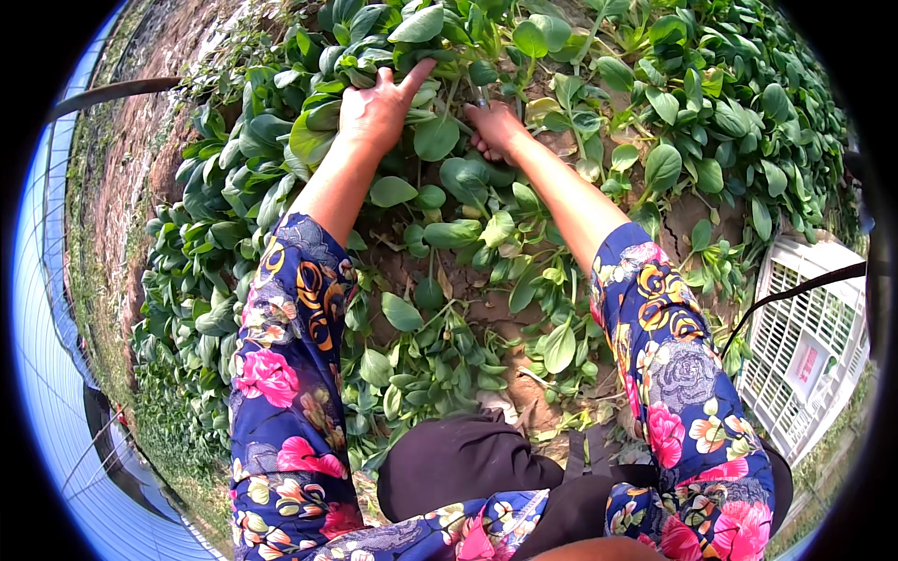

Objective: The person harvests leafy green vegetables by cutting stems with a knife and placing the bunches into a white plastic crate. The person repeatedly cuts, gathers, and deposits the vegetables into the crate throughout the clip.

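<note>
My left hand (pixel 375 109) is pressed into a leafy green plant (pixel 414 24), its thumb pointing right along the stems. It grips the bunch, though leaves cover the fingertips. Close by on the right, my right hand (pixel 498 130) is curled around a slim tool (pixel 481 97). Only a short bright metal part of it shows, beside the plant's lower stems; the working end is hidden among leaves. Broad green leaves (pixel 436 138) hang between the two hands.
Dense rows of bok choy-like greens (pixel 729 105) grow on both sides, over cracked brown soil (pixel 505 308). Lower right stands a white plastic crate (pixel 800 336) bearing a label with writing. A dark curved hose or strap (pixel 116 95) reaches in at the upper left. My dark-clad knee (pixel 463 456) is bent below.
</note>
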Available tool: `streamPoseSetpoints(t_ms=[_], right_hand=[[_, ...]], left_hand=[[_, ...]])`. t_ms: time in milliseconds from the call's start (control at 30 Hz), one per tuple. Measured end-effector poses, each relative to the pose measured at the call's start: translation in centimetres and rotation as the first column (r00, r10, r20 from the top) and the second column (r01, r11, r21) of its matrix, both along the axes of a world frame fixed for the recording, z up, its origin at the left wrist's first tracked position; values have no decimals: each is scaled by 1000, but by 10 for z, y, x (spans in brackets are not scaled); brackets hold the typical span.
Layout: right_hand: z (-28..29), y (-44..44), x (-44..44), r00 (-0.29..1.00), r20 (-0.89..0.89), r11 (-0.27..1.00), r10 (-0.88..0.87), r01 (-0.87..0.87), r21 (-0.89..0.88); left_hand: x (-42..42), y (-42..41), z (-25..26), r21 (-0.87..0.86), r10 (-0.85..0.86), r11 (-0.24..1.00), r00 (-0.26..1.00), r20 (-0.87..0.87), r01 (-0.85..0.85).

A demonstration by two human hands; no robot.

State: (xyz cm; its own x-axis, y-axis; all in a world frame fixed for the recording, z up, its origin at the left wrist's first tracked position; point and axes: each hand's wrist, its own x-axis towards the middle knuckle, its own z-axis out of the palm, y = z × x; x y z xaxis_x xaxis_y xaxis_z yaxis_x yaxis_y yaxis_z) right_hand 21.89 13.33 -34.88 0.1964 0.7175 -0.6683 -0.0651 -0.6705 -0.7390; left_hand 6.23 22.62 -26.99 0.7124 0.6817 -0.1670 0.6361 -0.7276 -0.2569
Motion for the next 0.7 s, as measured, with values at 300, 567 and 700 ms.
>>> streamPoseSetpoints(t_ms=[300,567,700], right_hand=[[23,1,-3,974,27,952,227,-216,-216],[11,-29,-3,991,124,998,-58,55,32],[21,-27,-6,924,-164,902,-346,376,214]], left_hand=[[-12,-3,-4,65,-138,988,990,-13,138],[-14,-17,11,113,-236,967,970,62,228],[-19,-31,26,77,-279,958,960,18,277]])
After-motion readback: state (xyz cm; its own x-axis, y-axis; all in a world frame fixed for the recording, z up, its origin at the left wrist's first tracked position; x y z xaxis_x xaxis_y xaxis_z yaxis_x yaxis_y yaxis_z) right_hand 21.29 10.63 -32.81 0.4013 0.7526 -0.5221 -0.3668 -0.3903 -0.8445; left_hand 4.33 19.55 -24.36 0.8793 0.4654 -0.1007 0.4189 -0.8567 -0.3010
